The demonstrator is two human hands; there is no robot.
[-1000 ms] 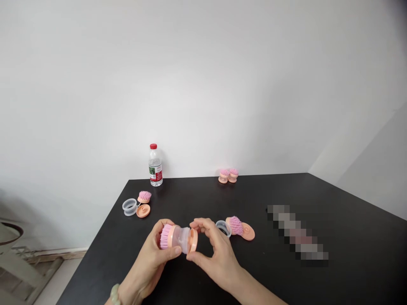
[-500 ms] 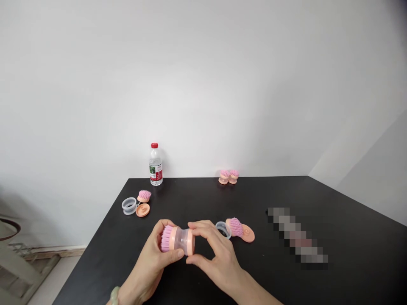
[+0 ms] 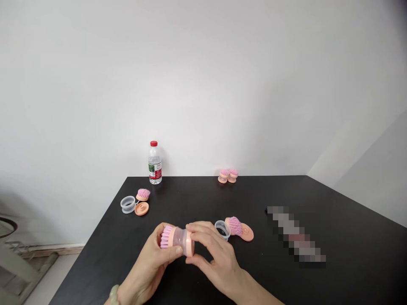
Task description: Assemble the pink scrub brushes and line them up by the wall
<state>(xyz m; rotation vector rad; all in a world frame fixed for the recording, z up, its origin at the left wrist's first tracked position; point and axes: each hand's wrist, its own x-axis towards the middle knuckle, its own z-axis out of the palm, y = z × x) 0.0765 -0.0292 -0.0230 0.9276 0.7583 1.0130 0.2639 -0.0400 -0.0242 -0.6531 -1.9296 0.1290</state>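
seen from the head camera, we are holding a pink-bristled brush (image 3: 177,239) in both hands over a black table (image 3: 349,262). the brush is lying sideways, with its bristles (image 3: 165,237) pointing left, its clear plastic body (image 3: 179,238) in the middle and its orange end cap (image 3: 190,244) on the right. our left hand (image 3: 146,263) is curled closed around the bristle end, with its thumb lying across the lower side of the body, and a bead bracelet (image 3: 113,294) is showing at the wrist. our right hand (image 3: 216,258) is closed over the cap end, fingers on top and thumb beneath. just past the right hand, a clear ring (image 3: 222,230) is lying beside a pink brush head (image 3: 235,226) and an orange disc (image 3: 246,232). toward the left of the table, a second clear ring (image 3: 128,204) is sitting near an orange lid (image 3: 141,208) and a pink brush head (image 3: 143,194). along the far edge, two small brushes (image 3: 228,176) are standing together, well apart from an upright water bottle (image 3: 154,163) with a red cap. a blurred patch (image 3: 295,235) is hiding whatever lies at the right of the table.
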